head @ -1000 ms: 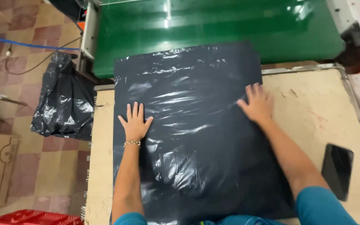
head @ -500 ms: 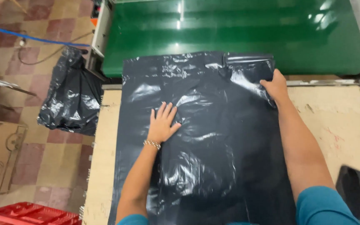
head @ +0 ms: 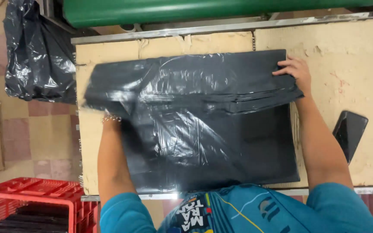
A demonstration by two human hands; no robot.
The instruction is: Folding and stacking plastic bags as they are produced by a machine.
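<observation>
A large black plastic bag [head: 203,129] lies on the worn tan table [head: 346,51], its far part folded back toward me into a band across the top. My right hand [head: 296,71] grips the right end of that fold, fingers curled over the edge. The fold's blurred left corner covers my left hand; only the wrist with its bracelet [head: 111,118] shows below the plastic. A stack of flat black sheets sits under the fold, with layered edges showing at the right.
A dark phone [head: 349,133] lies on the table at the right. A green conveyor [head: 195,11] runs along the far edge. A stuffed black bag [head: 35,56] sits on the tiled floor at left, and a red crate [head: 31,203] stands at lower left.
Both hands went from pressing flat on the bag to gripping its far edge and pulling it back toward me, folding it over. The view has shifted down over the table.
</observation>
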